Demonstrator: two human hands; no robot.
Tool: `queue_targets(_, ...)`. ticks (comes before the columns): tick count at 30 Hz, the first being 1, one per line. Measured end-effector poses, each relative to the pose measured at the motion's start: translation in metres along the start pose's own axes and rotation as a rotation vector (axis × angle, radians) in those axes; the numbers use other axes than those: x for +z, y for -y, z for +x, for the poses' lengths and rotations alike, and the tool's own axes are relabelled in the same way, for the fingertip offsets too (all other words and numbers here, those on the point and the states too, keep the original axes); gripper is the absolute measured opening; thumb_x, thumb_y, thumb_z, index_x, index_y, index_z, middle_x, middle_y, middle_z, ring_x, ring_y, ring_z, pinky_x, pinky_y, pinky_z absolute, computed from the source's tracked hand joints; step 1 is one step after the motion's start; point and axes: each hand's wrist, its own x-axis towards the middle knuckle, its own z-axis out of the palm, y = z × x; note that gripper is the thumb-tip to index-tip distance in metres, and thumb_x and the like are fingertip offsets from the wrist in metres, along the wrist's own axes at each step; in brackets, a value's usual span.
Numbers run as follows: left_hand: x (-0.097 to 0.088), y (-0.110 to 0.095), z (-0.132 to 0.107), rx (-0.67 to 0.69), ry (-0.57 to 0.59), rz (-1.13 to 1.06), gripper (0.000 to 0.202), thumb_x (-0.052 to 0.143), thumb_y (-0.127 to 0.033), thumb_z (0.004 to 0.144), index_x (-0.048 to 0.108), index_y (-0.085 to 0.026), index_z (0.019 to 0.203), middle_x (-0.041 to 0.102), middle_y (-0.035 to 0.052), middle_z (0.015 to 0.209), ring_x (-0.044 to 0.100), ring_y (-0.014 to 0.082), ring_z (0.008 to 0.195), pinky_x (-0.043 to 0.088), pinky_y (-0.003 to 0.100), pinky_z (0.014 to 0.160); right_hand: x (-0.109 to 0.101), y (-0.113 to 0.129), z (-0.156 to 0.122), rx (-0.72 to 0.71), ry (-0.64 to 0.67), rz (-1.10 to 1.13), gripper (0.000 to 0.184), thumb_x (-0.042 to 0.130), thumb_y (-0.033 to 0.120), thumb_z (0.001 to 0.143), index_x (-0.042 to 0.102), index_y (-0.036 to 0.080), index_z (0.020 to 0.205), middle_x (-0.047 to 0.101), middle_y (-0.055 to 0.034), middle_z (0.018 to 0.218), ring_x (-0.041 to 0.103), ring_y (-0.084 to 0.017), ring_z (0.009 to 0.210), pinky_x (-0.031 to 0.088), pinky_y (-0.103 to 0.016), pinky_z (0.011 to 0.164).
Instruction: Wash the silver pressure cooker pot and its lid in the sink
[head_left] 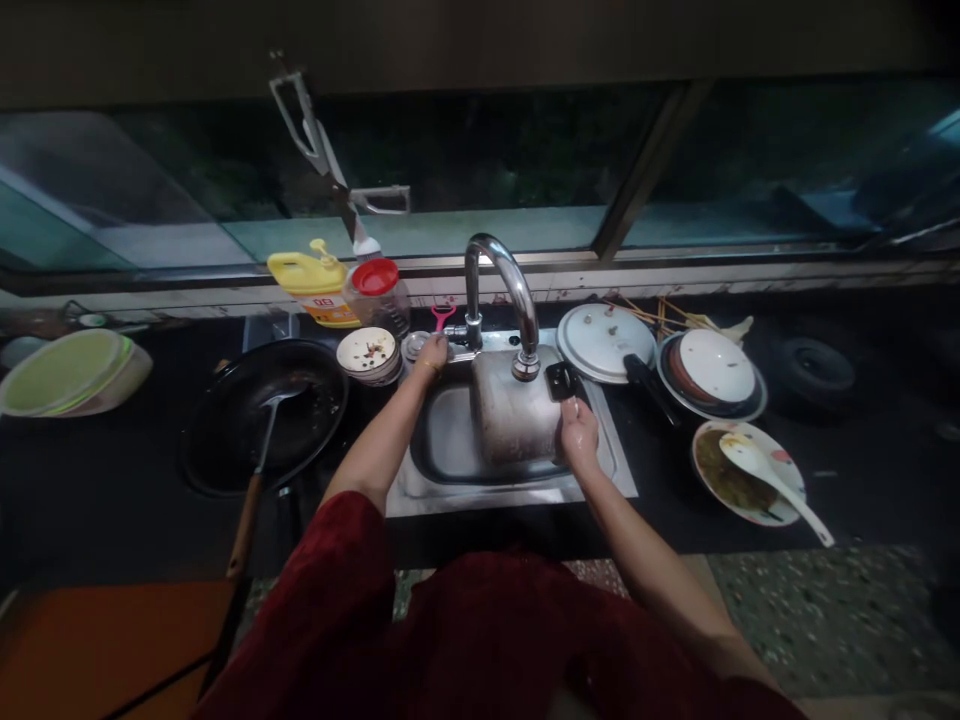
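A metal pot (517,420) lies tilted on its side in the steel sink (442,430). My right hand (580,434) is closed on the pot's right side, just below its black handle (559,381); some fingertips are hidden. Above the pot arches the chrome faucet (501,250), its spout over the pot's upper part. I cannot make out any water stream. At the faucet's base, my left hand (432,354) has its fingers closed on the faucet lever (463,355). A pink peeler (442,316) stands just behind that hand.
Left of the sink are stacked bowls (367,352), a black wok (217,430) with a spatula (255,490), a yellow jug (311,290) and a red-lidded jar (375,275). On the right lie a pot lid (600,340), stacked dishes (716,365) and a food bowl (731,485) with a spoon (772,485).
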Motion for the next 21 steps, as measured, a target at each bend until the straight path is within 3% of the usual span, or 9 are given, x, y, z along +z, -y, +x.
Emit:
queue_targets(2, -0.008, -0.011, -0.02, 0.129, -0.085, -0.006, 0.041, 0.036, -0.024, 0.092, 0.054, -0.01, 0.127, 0.064, 0.0135, 0.12, 0.058, 0.0206, 0.11, 0.043, 0.031, 0.097, 0.003, 0.005, -0.006, 0.008, 0.02, 0.017, 0.042, 0.039, 0.058, 0.079, 0.05, 0.02, 0.065, 0.035, 0.0057, 0.052, 0.034, -0.013, 0.056, 0.028, -0.026, 0.055)
queue_targets(4, -0.012, -0.026, -0.056, 0.335, -0.144, 0.019, 0.041, 0.039, -0.027, 0.091, 0.052, -0.013, 0.127, 0.063, 0.0121, 0.121, 0.057, 0.0205, 0.109, 0.043, 0.033, 0.097, 0.007, 0.01, -0.01, 0.017, 0.039, 0.03, 0.042, 0.04, 0.058, 0.079, 0.048, 0.021, 0.063, 0.035, 0.0058, 0.051, 0.035, -0.013, 0.056, 0.028, -0.027, 0.055)
queue_targets(8, -0.003, -0.056, -0.146, 0.666, -0.059, 0.209, 0.039, 0.048, -0.031, 0.088, 0.056, -0.014, 0.123, 0.058, 0.013, 0.127, 0.049, 0.0257, 0.121, 0.038, 0.043, 0.104, 0.009, 0.018, -0.011, 0.027, 0.061, 0.032, 0.042, 0.041, 0.059, 0.08, 0.049, 0.021, 0.063, 0.038, 0.0054, 0.05, 0.037, -0.013, 0.057, 0.028, -0.027, 0.056)
queue_targets(10, 0.007, -0.066, -0.177, 0.779, -0.019, 0.279, 0.037, 0.045, -0.03, 0.091, 0.057, -0.015, 0.123, 0.055, 0.0127, 0.132, 0.044, 0.0254, 0.127, 0.034, 0.044, 0.107, 0.008, 0.018, -0.012, 0.003, 0.084, 0.035, 0.042, 0.04, 0.058, 0.082, 0.05, 0.02, 0.065, 0.042, 0.0045, 0.052, 0.038, -0.014, 0.059, 0.029, -0.027, 0.057)
queue_targets(13, 0.015, -0.076, -0.175, 0.796, 0.003, 0.357, 0.034, 0.042, -0.026, 0.092, 0.058, -0.017, 0.121, 0.056, 0.0115, 0.131, 0.042, 0.0243, 0.129, 0.033, 0.043, 0.108, 0.005, 0.013, -0.017, -0.042, 0.124, 0.054, 0.04, 0.039, 0.055, 0.083, 0.048, 0.021, 0.064, 0.042, 0.0042, 0.053, 0.037, -0.014, 0.06, 0.028, -0.028, 0.059)
queue_targets(18, 0.01, -0.099, -0.114, 0.422, 0.127, 0.424, 0.038, 0.029, -0.023, 0.095, 0.063, -0.015, 0.111, 0.066, 0.0113, 0.114, 0.06, 0.0211, 0.108, 0.045, 0.035, 0.096, 0.002, 0.005, -0.02, -0.083, 0.138, 0.063, 0.035, 0.039, 0.049, 0.084, 0.043, 0.022, 0.062, 0.038, 0.0056, 0.052, 0.036, -0.013, 0.059, 0.026, -0.027, 0.058)
queue_targets(21, 0.026, -0.105, -0.136, 0.467, 0.052, 0.44, 0.038, 0.036, -0.029, 0.095, 0.059, -0.015, 0.121, 0.063, 0.0129, 0.122, 0.056, 0.0249, 0.116, 0.043, 0.039, 0.099, 0.0, 0.003, -0.007, -0.084, 0.122, 0.075, 0.034, 0.041, 0.047, 0.084, 0.043, 0.022, 0.062, 0.039, 0.0055, 0.054, 0.035, -0.013, 0.058, 0.026, -0.027, 0.057)
